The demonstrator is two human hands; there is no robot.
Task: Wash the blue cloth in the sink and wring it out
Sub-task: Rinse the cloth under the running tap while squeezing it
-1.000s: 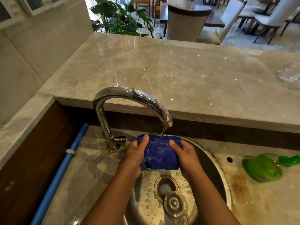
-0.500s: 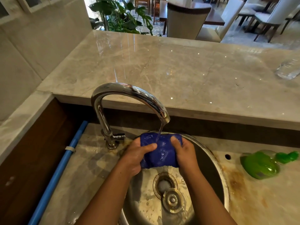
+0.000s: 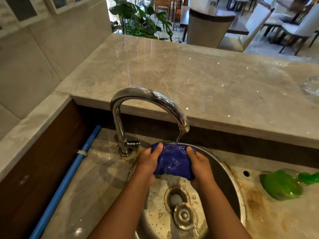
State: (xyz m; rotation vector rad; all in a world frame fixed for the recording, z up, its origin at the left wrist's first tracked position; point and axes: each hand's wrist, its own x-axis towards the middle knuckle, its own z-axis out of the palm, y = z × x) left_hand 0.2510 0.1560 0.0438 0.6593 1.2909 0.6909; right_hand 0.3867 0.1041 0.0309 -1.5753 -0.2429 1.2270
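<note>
The wet blue cloth (image 3: 173,161) is bunched between both hands over the round steel sink (image 3: 229,183). My left hand (image 3: 149,161) grips its left end with the thumb on top. My right hand (image 3: 200,163) grips its right end the same way. Water runs from the chrome tap (image 3: 146,99) onto the far top edge of the cloth and drips off below it. Under the cloth lies the open drain (image 3: 175,198), with the loose metal plug (image 3: 184,215) lying beside it.
A green bottle (image 3: 283,185) lies on its side on the stained counter right of the sink. A blue pipe (image 3: 69,176) runs along the left wall. A raised marble ledge (image 3: 189,80) stands behind the tap, with a glass object (image 3: 312,85) at its right edge.
The left thumb has moved from the middle of the cloth back to its left end. Both hands still hold the cloth under the running water.
</note>
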